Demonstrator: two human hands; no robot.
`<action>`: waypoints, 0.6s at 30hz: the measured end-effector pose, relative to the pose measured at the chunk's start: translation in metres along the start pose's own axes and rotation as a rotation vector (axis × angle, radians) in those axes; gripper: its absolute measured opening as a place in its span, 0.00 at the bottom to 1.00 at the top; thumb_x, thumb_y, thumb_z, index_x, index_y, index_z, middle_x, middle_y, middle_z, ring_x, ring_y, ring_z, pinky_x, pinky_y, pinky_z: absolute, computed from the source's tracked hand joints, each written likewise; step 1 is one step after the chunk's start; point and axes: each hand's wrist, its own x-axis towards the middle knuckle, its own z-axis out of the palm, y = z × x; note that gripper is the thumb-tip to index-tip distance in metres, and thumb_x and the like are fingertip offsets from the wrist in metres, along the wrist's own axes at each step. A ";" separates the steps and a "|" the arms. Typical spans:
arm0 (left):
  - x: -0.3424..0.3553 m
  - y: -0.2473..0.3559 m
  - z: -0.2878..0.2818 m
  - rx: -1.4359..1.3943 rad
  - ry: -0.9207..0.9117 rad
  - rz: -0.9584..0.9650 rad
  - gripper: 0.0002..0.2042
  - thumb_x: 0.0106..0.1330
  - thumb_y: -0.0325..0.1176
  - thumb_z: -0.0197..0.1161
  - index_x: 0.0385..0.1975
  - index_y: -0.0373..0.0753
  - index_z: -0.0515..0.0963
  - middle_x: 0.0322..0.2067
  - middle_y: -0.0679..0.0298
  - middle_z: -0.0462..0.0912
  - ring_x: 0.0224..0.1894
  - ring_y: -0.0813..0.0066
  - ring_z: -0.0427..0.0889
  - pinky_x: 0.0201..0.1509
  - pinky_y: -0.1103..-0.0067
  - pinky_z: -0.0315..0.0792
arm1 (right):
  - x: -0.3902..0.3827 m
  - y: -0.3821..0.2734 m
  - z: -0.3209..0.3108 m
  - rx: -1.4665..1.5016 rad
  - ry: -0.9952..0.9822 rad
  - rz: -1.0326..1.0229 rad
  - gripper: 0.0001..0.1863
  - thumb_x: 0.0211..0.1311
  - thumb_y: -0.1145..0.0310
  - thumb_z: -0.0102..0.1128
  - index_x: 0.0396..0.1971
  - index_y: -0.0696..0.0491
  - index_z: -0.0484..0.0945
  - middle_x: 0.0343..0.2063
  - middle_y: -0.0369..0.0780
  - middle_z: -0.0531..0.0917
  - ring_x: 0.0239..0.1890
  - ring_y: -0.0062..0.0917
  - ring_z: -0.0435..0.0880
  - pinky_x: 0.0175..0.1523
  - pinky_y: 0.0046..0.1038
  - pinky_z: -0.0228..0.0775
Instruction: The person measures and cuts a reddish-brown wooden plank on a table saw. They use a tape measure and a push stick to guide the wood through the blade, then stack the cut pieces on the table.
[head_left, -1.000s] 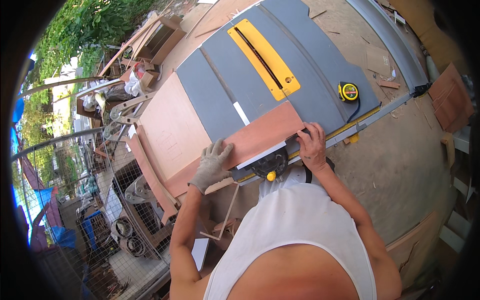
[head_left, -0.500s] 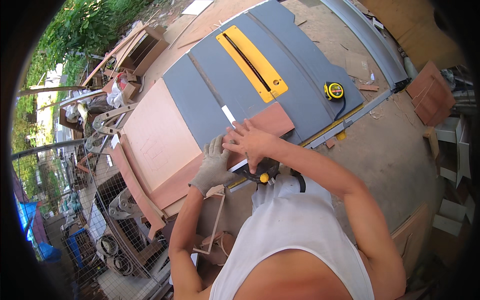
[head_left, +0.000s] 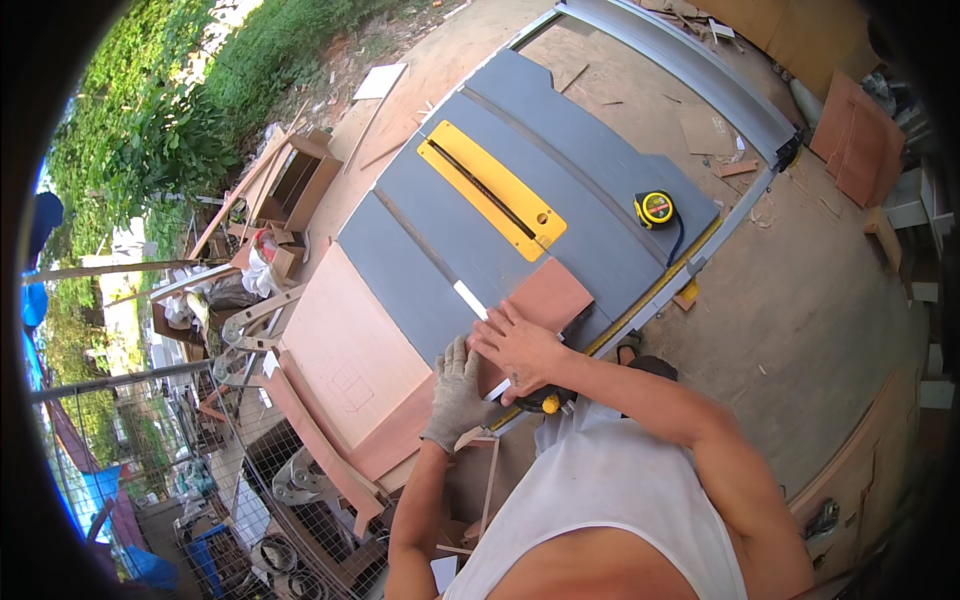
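Note:
A reddish-brown wooden board (head_left: 548,296) lies across the near part of a grey table saw top (head_left: 420,262), short of the yellow insert plate (head_left: 494,191) with its dark slot. My right hand (head_left: 520,345), bare, rests on the board with fingers spread. Beside it, my left hand (head_left: 453,392) in a pale work glove lies on the board's left part, fingers stretched out. The hands touch or nearly touch. Under my right hand a black mitre gauge with a yellow knob (head_left: 550,403) shows in part. A white strip (head_left: 469,299) lies in the left table groove.
A yellow tape measure (head_left: 655,208) sits on the right of the saw top. A pale wooden panel (head_left: 350,350) adjoins the saw's left side. A grey metal rail (head_left: 690,75) curves along the far right. Wire fencing (head_left: 150,420) and scrap wood stand at left.
The whole scene has shifted downward in view, showing more ground beyond the saw. Both hands and the board keep about the same place on the saw top.

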 end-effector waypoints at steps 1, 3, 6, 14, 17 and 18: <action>0.000 0.002 0.000 0.000 -0.006 0.005 0.53 0.42 0.48 0.77 0.69 0.31 0.58 0.71 0.40 0.54 0.73 0.40 0.52 0.75 0.53 0.47 | -0.001 0.000 -0.003 -0.014 -0.017 -0.006 0.59 0.46 0.28 0.63 0.71 0.55 0.59 0.70 0.50 0.61 0.73 0.50 0.55 0.77 0.54 0.37; 0.002 0.002 -0.004 -0.001 -0.019 0.011 0.54 0.42 0.48 0.77 0.69 0.30 0.57 0.70 0.40 0.55 0.73 0.40 0.53 0.75 0.53 0.47 | 0.001 0.003 -0.006 -0.028 0.012 -0.017 0.60 0.43 0.27 0.65 0.69 0.58 0.61 0.68 0.49 0.64 0.71 0.49 0.59 0.76 0.53 0.41; 0.009 -0.008 -0.005 0.024 -0.031 0.005 0.54 0.41 0.46 0.77 0.69 0.28 0.57 0.69 0.38 0.56 0.73 0.40 0.54 0.75 0.55 0.48 | 0.008 0.009 -0.003 -0.032 0.067 -0.024 0.59 0.41 0.28 0.67 0.66 0.59 0.65 0.65 0.49 0.68 0.69 0.48 0.61 0.76 0.52 0.43; 0.039 -0.032 -0.029 0.016 -0.036 -0.008 0.52 0.43 0.47 0.76 0.69 0.30 0.58 0.69 0.39 0.56 0.73 0.43 0.54 0.75 0.56 0.48 | 0.047 0.030 -0.022 0.023 0.048 -0.014 0.58 0.38 0.31 0.72 0.64 0.58 0.66 0.63 0.47 0.70 0.67 0.46 0.64 0.76 0.51 0.43; 0.048 -0.035 -0.041 0.013 -0.036 0.013 0.52 0.42 0.45 0.76 0.69 0.30 0.58 0.68 0.39 0.57 0.72 0.43 0.55 0.75 0.57 0.49 | 0.059 0.034 -0.027 0.018 0.028 -0.001 0.59 0.36 0.31 0.73 0.64 0.58 0.67 0.62 0.47 0.71 0.67 0.46 0.63 0.76 0.51 0.43; 0.050 -0.034 -0.044 0.000 -0.035 0.018 0.52 0.41 0.44 0.76 0.69 0.30 0.58 0.68 0.39 0.57 0.72 0.43 0.55 0.75 0.57 0.50 | 0.060 0.034 -0.027 0.029 0.021 0.000 0.59 0.36 0.32 0.73 0.63 0.59 0.67 0.62 0.48 0.71 0.68 0.46 0.63 0.76 0.51 0.43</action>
